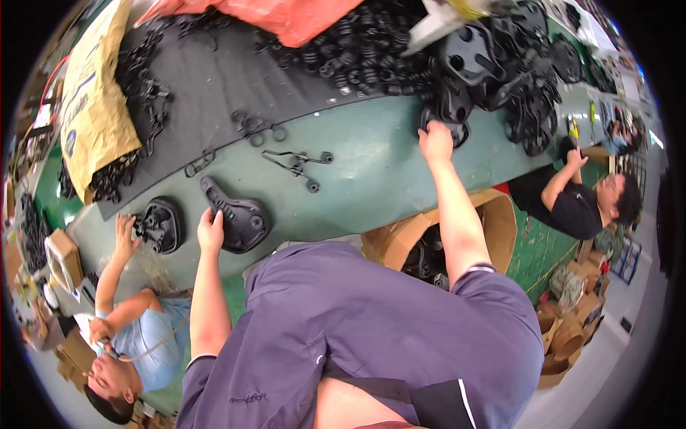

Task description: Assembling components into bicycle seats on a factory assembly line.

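My left hand (pixel 210 230) grips the near left edge of a black bicycle saddle (pixel 246 223), which lies on the green table with its nose pointing away to the left. At the near edge of a heap of black saddle shells (pixel 471 57), my right hand (pixel 436 141) has its fingers closed on a black saddle shell (pixel 457 133). My fingers partly cover that shell. Between my hands lies a wire saddle rail with coil ends (pixel 296 164). A wire clip (pixel 200 163) and several black rings (pixel 257 129) rest farther back.
Black coil springs (pixel 357 57) pile up on a dark mat beside a red bag (pixel 286 18). A yellow sack (pixel 96 107) spills black metal parts at left. A co-worker's hand (pixel 125 236) touches another saddle (pixel 161 225). A cardboard box (pixel 500 214) stands below my right arm.
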